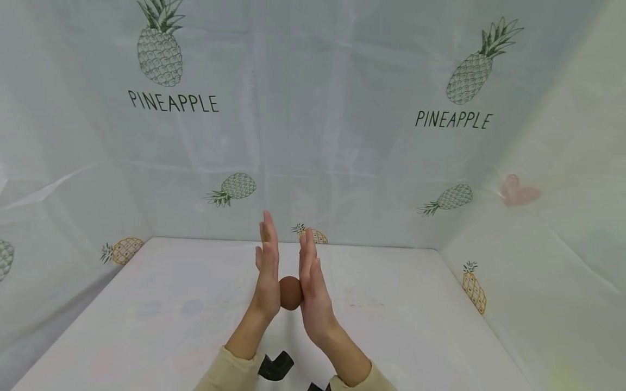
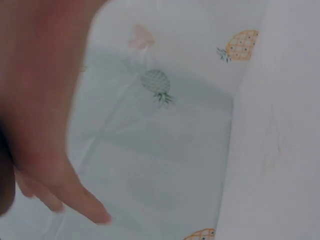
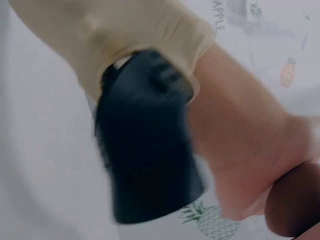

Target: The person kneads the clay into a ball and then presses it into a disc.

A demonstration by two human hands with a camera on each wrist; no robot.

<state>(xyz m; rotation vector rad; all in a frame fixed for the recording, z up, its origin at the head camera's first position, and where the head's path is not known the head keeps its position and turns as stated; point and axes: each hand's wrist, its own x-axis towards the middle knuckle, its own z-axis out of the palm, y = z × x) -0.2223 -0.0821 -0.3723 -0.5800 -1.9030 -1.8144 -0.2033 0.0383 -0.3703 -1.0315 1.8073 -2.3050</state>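
A smooth brown ball [image 1: 290,293] sits between the palms of both hands, above the white table. My left hand [image 1: 268,279] presses it from the left, fingers straight and pointing up and away. From the right, the palm of my right hand [image 1: 313,290] touches it, its fingers also extended. Part of the ball [image 3: 294,200] shows at the lower right of the right wrist view, against a palm. In the left wrist view a blurred hand [image 2: 42,110] fills the left side, and the ball is hidden there.
Beneath the hands lies a white tabletop [image 1: 401,320]. Pale sheeting [image 1: 313,136] printed with pineapples hangs behind and at both sides. A black wrist device [image 1: 276,366] sits at the left sleeve and shows large in the right wrist view.
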